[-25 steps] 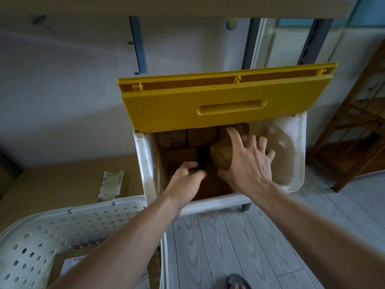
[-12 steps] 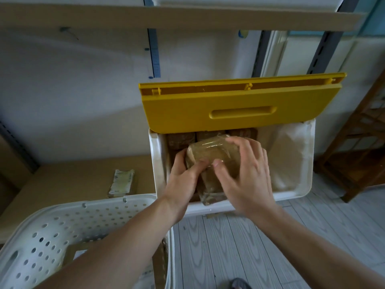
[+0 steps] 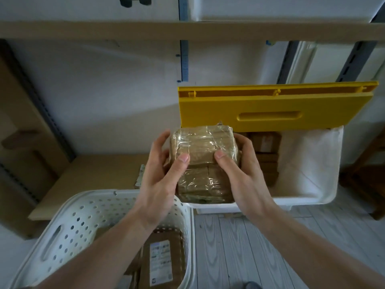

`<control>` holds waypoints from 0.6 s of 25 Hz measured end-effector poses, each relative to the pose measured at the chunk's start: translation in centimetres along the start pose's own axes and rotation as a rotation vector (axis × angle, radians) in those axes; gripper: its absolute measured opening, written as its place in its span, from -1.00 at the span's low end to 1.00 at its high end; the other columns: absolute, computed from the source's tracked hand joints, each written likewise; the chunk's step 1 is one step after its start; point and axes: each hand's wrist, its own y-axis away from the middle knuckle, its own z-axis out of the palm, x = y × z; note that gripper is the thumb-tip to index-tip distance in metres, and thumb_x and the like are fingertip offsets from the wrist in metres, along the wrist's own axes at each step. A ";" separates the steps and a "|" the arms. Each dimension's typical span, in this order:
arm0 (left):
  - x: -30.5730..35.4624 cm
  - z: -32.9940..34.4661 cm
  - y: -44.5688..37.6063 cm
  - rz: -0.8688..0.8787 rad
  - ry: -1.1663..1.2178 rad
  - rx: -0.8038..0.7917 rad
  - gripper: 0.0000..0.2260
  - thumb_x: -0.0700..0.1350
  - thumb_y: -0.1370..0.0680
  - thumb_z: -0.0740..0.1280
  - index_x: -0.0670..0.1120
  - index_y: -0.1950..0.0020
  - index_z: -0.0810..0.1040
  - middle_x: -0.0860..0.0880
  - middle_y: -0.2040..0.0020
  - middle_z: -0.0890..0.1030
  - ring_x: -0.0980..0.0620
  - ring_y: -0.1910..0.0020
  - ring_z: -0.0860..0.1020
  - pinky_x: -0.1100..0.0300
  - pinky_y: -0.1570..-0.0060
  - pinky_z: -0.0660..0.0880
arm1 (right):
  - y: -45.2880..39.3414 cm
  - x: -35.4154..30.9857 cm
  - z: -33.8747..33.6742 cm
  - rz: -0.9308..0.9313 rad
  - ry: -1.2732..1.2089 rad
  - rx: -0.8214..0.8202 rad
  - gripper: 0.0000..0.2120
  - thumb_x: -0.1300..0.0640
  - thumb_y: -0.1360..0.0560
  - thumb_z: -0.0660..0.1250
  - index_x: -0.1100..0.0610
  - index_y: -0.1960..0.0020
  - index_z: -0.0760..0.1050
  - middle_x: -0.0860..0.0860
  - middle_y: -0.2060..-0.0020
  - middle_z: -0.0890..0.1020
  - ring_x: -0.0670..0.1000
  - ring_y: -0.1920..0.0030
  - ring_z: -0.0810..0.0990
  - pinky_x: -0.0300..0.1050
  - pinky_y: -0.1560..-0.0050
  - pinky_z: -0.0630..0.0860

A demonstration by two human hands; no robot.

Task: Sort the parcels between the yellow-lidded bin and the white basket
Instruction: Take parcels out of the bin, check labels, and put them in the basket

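1 parcel, a brown box wrapped in clear tape, is held up by 2 hands: the left hand grips its left side with the thumb pressed on the front face, and the right hand grips its right side the same way, fingers curled behind. It hangs in the air in front of the near left corner of the bin, above the gap between that bin and the white basket. There is 1 bin, white with 1 yellow lid standing open, and several more brown parcels stacked inside (too dim to count). The 1 perforated basket at lower left holds at least 1 flat brown parcel with a white label. 1 small pale packet lies on the low cardboard shelf behind the basket. Half a second ago the parcel was still over the bin's opening with both hands closing on it; now it is lifted clear and drawn nearer, toward the basket side.
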 end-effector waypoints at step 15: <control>2.3 -10.3 1.8 0.043 -0.100 0.403 -0.65 0.05 -0.55 0.41 -0.05 -0.26 0.46 -0.14 -0.09 0.70 -0.14 -0.08 0.69 -0.13 -0.07 0.66 | -2.1 2.0 13.5 -0.020 -0.084 -0.130 -0.72 -0.09 -0.67 0.18 -0.14 -0.37 0.36 -0.06 -0.13 0.66 -0.04 -0.14 0.67 0.09 -0.13 0.65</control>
